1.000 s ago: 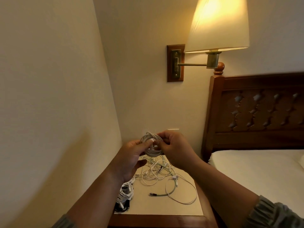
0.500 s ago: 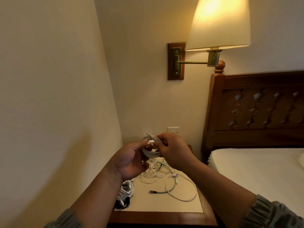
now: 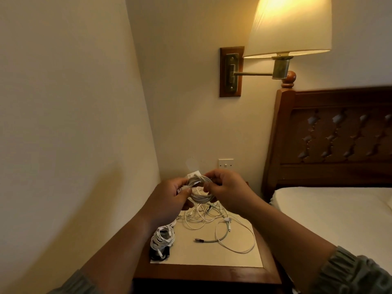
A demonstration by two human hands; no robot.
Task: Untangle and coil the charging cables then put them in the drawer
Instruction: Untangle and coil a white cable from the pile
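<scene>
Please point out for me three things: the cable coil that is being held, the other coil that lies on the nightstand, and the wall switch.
held coil [image 3: 200, 198], head view, lower white loops.
lying coil [image 3: 162, 238], head view, middle of the bundle.
wall switch [image 3: 226, 163], head view, centre of the plate.

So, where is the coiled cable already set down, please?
Head view: the coiled white cable lies on the nightstand at its front-left corner, left of the tangle.

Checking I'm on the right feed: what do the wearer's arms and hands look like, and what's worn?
The left hand and right hand are bare: no gloves, and no rings or watch that I can see. Forearms are uncovered. The left sleeve and right sleeve are grey-green fabric, bunched in gathered folds near the elbows.
</scene>
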